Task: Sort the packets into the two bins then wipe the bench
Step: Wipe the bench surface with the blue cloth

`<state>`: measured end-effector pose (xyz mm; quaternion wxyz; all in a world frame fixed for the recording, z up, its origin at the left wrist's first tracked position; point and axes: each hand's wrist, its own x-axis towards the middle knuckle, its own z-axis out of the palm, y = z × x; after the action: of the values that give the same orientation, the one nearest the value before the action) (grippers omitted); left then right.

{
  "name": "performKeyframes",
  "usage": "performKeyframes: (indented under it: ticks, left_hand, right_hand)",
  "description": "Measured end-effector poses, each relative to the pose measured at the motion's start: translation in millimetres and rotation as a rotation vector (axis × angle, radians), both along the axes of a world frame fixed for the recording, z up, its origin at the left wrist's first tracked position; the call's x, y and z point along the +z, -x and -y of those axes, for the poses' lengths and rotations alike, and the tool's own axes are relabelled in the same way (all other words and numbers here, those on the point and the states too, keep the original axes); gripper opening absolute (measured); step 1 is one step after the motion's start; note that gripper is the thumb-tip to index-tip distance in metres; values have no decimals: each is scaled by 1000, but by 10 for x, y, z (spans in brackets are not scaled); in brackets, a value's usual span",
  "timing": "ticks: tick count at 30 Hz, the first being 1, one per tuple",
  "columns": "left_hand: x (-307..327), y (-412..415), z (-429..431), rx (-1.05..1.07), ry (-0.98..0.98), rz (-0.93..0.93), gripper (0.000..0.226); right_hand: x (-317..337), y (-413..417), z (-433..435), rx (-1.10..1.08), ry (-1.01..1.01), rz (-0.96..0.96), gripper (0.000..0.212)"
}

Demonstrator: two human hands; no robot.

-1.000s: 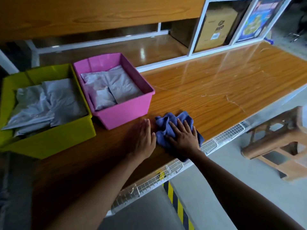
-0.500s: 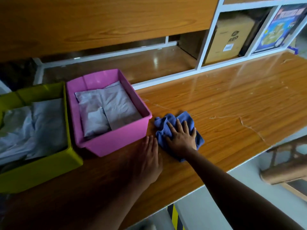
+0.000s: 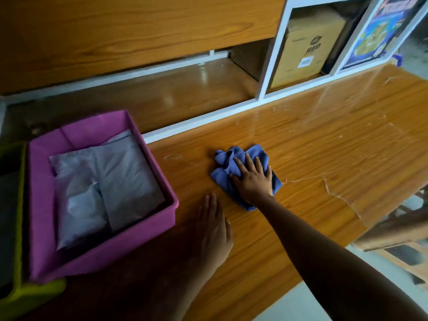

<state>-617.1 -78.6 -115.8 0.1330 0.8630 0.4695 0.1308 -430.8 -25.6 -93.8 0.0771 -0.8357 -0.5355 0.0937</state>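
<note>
A crumpled blue cloth (image 3: 245,172) lies bunched on the wooden desk (image 3: 324,158), midway between its front and back edges, with no clear long axis. The right hand (image 3: 252,179) presses flat on it, fingers spread, not clenched. The left hand (image 3: 213,230) rests released, palm down, near the front edge, beside the pink bin (image 3: 102,253) holding grey packets (image 3: 111,181). A cardboard box (image 3: 308,54) on the shelf reads "RED".

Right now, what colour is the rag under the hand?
Blue. The rag under the right hand shows best in the head view.
</note>
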Motion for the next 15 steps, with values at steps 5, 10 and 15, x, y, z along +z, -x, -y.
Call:
performKeyframes:
  ticks: [5,10,15]
  left_hand:
    - [90,-727,-161,-90,-13,25,59]
    - [150,-1691,-107,-240,-8,-1,62]
    - [161,-2757,94,-347,-19,5,59]
  right_hand:
    - [8,-906,616,-195,19,28,67]
    - [47,-1608,1221,-305,24,25,66]
    - [29,-2365,1603,-274,14,14,63]
